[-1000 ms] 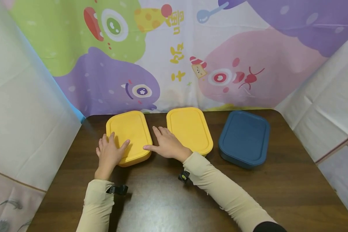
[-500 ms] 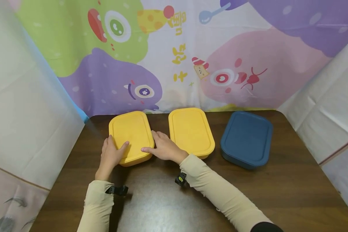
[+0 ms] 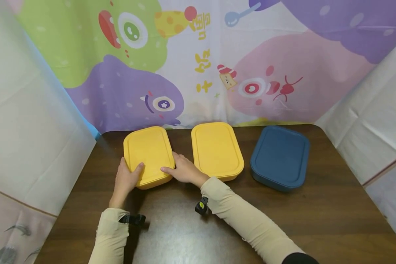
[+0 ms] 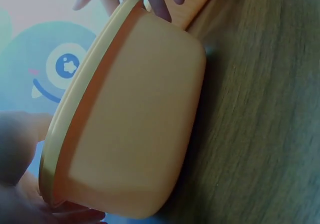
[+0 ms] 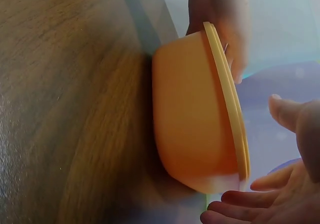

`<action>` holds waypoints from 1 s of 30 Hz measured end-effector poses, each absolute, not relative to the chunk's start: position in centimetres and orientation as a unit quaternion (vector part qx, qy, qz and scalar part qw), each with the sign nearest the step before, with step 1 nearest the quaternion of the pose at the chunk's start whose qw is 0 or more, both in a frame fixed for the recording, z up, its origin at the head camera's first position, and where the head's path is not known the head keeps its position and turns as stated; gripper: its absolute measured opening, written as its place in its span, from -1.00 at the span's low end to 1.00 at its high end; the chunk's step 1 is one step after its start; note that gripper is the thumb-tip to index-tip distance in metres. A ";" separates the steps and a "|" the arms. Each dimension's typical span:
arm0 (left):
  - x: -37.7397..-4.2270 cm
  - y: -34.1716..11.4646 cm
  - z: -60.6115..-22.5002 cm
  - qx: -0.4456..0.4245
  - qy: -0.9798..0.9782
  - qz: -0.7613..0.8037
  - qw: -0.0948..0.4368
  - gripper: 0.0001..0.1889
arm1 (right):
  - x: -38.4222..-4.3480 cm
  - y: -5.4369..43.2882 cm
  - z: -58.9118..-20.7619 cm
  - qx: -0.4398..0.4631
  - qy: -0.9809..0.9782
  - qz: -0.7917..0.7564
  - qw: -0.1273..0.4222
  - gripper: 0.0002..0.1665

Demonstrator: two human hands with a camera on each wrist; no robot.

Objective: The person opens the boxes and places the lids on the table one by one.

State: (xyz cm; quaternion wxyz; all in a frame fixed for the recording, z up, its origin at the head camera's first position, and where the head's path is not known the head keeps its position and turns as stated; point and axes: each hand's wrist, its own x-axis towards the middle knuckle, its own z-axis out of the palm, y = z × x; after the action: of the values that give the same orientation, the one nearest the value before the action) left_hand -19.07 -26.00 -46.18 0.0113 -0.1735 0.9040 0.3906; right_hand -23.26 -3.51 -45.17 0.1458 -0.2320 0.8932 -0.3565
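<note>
Nearest, two pale sleeves (image 3: 110, 234) reached in over the brown tabletop (image 3: 191, 231), each with a black strapped device (image 3: 132, 219) at the wrist. Beyond the cuffs, the left hand (image 3: 125, 179) held the left yellow box (image 3: 150, 152) by its near left side, thumb over the lid and fingers along the outer wall under the rim. The right hand (image 3: 185, 170) was spread at the same box's right side, its thumb pointing over the lid's edge and its fingers fairly straight, reaching into the gap between the two yellow boxes; whether those fingers pressed the wall could not be told. The left yellow box sat flat on the left part of the table, lid on, slightly turned. Just right of the right hand stood the middle yellow box (image 3: 217, 150), also lidded, and farther right, apart from it, a dark blue box (image 3: 280, 157) with its lid on. Behind all three hung a printed cloth (image 3: 191, 66) with green, purple and pink one-eyed monsters, flanked by pale cloth sides (image 3: 26, 110).
</note>
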 end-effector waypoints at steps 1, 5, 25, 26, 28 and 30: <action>-19.0 -26.0 -46.2 -0.177 0.901 0.396 0.005 -0.08 | -23.3 -3.6 -45.3 -0.229 0.893 -0.360 0.145 -0.01; -19.0 -26.2 -46.5 -0.191 0.889 0.417 -0.006 -0.13 | -23.4 -3.8 -45.6 -0.216 0.891 -0.372 0.146 -0.04; -18.9 -25.9 -47.2 -0.239 0.802 0.546 -0.033 -0.31 | -23.4 -5.1 -46.8 -0.108 0.857 -0.480 0.156 -0.27; -18.9 -25.9 -47.2 -0.240 0.802 0.546 -0.033 -0.32 | -23.4 -5.1 -46.9 -0.106 0.855 -0.483 0.156 -0.27; -18.9 -25.8 -47.3 -0.241 0.800 0.548 -0.034 -0.34 | -23.4 -5.2 -47.0 -0.101 0.851 -0.491 0.155 -0.28; -19.0 -25.7 -47.3 -0.242 0.797 0.553 -0.037 -0.35 | -23.4 -5.2 -47.2 -0.094 0.850 -0.495 0.153 -0.28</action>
State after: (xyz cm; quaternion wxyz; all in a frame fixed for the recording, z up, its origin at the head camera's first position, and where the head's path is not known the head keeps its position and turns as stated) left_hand -18.96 -25.72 -47.33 -0.0365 -0.2415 0.7966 0.5530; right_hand -23.42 -5.25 -47.20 0.1530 -0.0945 0.8500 -0.4951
